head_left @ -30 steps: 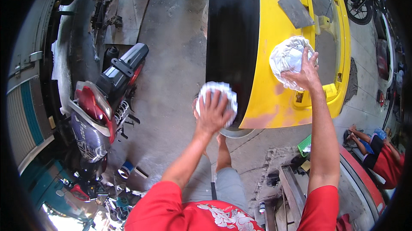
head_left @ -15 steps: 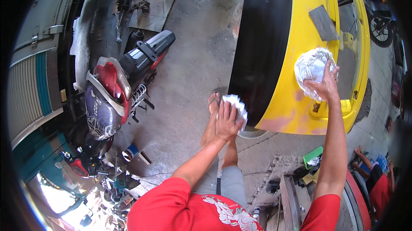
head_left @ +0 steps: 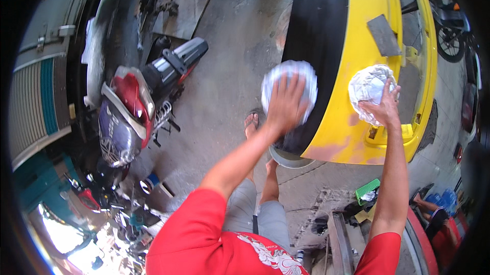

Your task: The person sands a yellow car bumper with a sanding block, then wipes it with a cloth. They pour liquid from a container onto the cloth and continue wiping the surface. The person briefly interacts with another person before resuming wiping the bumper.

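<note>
My left hand [head_left: 290, 102] is laid flat over a round white cloth pad [head_left: 271, 82], blurred by motion, at the black side [head_left: 319, 25] of a yellow car body. Whether that pad touches the black surface, I cannot tell. Over the yellow panel [head_left: 332, 139], my right hand [head_left: 384, 107] grips a crumpled white cloth bundle [head_left: 366, 87], thumb and fingers spread on its near right part. A dark grey flat rectangular piece [head_left: 384, 35] lies on the yellow panel beyond that bundle. Pinkish patches mark the yellow paint.
A partly stripped motorcycle [head_left: 125, 116] stands at the left. Below it, tools and parts clutter the floor. A green basket [head_left: 367, 189] and planks are at lower right, near another person [head_left: 441, 224]. A parked motorcycle [head_left: 451, 40] is at far right.
My left hand has moved up and a little right with its pad, from beside my leg to the black side. The right hand and its bundle have barely shifted.
</note>
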{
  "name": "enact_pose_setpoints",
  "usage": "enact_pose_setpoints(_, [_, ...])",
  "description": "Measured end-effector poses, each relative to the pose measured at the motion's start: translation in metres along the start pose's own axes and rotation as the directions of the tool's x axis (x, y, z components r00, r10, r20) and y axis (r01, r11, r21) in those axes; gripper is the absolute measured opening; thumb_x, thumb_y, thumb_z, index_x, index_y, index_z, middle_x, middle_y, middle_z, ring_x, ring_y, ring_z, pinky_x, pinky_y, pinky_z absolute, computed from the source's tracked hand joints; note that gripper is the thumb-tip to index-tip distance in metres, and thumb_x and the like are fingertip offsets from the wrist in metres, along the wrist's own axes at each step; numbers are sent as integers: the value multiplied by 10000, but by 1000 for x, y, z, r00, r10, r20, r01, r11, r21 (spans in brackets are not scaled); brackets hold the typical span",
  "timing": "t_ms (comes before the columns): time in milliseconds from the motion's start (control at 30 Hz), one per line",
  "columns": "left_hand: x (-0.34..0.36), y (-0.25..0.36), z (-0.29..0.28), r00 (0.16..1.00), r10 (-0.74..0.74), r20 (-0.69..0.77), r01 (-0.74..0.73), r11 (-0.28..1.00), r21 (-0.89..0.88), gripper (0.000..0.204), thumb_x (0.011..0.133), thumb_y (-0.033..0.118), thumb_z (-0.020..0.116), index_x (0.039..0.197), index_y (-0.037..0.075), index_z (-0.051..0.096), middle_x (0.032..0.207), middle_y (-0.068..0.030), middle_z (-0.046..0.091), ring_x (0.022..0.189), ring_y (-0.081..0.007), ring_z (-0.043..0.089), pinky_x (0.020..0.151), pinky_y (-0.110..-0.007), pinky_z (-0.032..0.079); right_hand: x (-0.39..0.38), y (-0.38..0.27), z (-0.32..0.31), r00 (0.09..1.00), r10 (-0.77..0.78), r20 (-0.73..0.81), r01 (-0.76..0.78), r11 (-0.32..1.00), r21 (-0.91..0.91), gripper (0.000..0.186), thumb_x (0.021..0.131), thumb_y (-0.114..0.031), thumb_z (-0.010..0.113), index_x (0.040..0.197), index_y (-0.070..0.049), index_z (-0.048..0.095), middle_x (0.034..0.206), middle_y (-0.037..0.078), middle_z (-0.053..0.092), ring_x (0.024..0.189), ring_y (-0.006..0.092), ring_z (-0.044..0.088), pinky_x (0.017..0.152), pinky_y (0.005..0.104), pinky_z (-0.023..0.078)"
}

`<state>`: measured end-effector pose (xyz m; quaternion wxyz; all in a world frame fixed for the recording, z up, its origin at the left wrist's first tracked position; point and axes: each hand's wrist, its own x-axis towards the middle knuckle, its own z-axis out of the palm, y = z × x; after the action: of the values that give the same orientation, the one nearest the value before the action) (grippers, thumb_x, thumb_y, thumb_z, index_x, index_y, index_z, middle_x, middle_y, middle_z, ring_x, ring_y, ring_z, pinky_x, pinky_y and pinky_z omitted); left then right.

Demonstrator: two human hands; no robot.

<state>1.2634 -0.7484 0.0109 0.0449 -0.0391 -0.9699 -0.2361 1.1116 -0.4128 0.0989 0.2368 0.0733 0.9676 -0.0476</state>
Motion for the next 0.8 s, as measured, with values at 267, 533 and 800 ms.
enact_pose_setpoints(267, [-2,27,-3,958,234,167,-233,972,-22,643,1041,478,559,1602,168,503,1735,-117,348,1632,-408,211,1303,-596,126,-5,-4,-5,999,40,-5,-40,999,-18,1581,568,-691,960,1738,-219,9,1758,329,-15,1529,661,211,1243,648,332])
enact_pose_setpoints(533, [219,45,8,970,61,236,-69,997,23,889,1010,761,439,1715,240,290,1812,-82,131,1670,-366,41,1335,-530,24,-36,-5,-2,986,-44,-163,57,995,77,1279,679,-559,955,1672,-159,256,1704,323,177,1535,558,276,1242,579,339])
enact_pose_setpoints(800, [108,121,-82,988,65,140,58,685,-727,515,1021,289,750,1399,-49,654,1486,-219,643,1333,-312,646,1114,-397,493,-97,19,-4,846,50,-531,275,813,514,468,904,-323,860,1243,-47,691,1342,181,654,1220,325,642,958,416,543])
